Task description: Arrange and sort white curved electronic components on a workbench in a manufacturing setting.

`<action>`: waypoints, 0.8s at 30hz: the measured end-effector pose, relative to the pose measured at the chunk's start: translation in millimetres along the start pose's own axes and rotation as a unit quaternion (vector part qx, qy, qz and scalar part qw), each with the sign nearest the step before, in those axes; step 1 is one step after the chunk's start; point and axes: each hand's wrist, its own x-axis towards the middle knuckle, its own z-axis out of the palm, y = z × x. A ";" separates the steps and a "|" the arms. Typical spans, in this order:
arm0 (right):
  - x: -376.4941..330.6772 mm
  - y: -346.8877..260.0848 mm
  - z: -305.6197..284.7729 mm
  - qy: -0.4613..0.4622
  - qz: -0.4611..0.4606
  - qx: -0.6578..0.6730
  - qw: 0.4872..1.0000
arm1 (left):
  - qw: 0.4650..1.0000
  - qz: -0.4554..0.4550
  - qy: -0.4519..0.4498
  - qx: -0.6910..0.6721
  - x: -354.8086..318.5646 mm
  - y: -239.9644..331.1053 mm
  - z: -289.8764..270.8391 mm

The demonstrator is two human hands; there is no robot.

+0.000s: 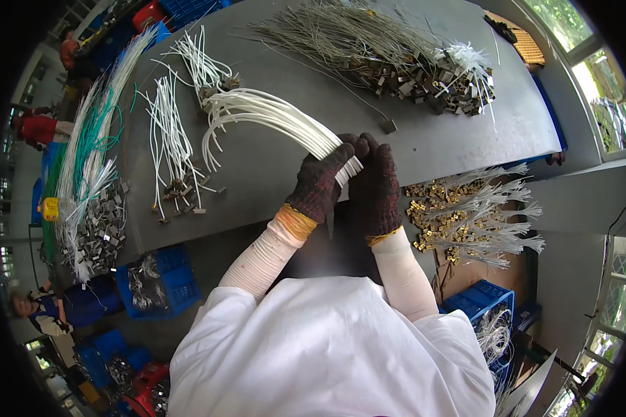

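A bundle of white plastic-coated cables (285, 111) arches over the near part of the grey table. My left hand (318, 184), in a dark knitted glove, is closed round the bundle near its cut ends, which poke out to the right. My right hand (377, 191), gloved alike, is held upright beside those ends, its fingers bent in and close to the left fingertips. Whatever it grips, if anything, is hidden by the glove. Below the hands a thin dark pointed shape (330, 224) shows, too unclear to name. A single wire with a metal block (388, 126) lies just beyond the hands.
Across the table (257, 66) lies a big pile of grey wires with metal blocks (396, 76). White cable bundles (168, 132) lie at left, beside long white and green strands (94, 139). Brass-coloured pieces with clear strands (459, 208) sit right. Blue crates (161, 281) stand below; people (38, 128) are far left.
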 end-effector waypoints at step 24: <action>79.8 -68.2 10.1 -0.224 0.306 -0.126 0.917 | 0.870 -0.373 -0.147 -0.287 1.5 19.8 -36.2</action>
